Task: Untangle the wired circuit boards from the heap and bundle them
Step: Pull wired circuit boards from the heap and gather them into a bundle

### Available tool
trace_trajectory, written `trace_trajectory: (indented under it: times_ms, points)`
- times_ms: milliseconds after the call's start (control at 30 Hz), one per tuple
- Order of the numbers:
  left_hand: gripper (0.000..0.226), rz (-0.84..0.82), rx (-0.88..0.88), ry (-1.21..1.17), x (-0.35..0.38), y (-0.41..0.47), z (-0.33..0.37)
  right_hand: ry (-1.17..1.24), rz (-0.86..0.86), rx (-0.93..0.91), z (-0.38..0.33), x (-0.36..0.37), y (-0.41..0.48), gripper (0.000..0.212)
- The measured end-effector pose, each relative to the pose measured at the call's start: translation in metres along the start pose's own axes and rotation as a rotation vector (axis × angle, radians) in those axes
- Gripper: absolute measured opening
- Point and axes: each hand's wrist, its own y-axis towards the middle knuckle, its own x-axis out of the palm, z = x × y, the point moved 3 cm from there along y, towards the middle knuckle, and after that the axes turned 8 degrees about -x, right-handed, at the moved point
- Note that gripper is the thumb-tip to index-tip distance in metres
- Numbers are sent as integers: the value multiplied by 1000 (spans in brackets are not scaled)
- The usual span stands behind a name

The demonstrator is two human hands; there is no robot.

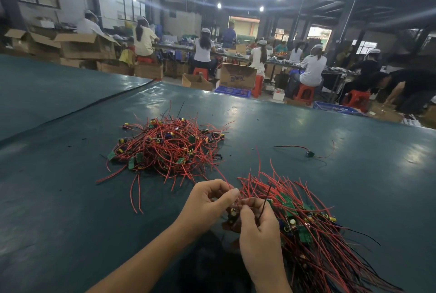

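Observation:
A tangled heap (168,145) of small green circuit boards with red and black wires lies on the dark green table (70,186), ahead and left of my hands. To the right lies a sorted bundle (304,217) of the same boards, wires fanned out side by side. My left hand (208,202) and my right hand (258,226) meet at the bundle's left edge. Both pinch one wired board (233,212), a red wire running from my left fingers and a black wire sticking up by my right thumb.
One loose wired board (309,153) lies alone at the right, beyond the bundle. A dark seam (77,109) crosses the table cover at the left. Past the far table edge, people sit on red stools among cardboard boxes (237,76) and blue crates (335,106).

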Motion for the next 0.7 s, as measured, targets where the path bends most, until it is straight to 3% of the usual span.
trace_trajectory:
  times_ms: [167, 400, 700]
  points:
    - [18, -73, -101, 3, 3, 0, -6, -5, -48, 34, 0, 0, -1, 4]
    - [23, -91, -126, -21, 4, -1, -4, -10, -54, 8, -3, 2, -1, 17]
    - [10, -36, -181, 293, 4, -1, -9, -131, -4, 15, 5, -2, 0, 10]
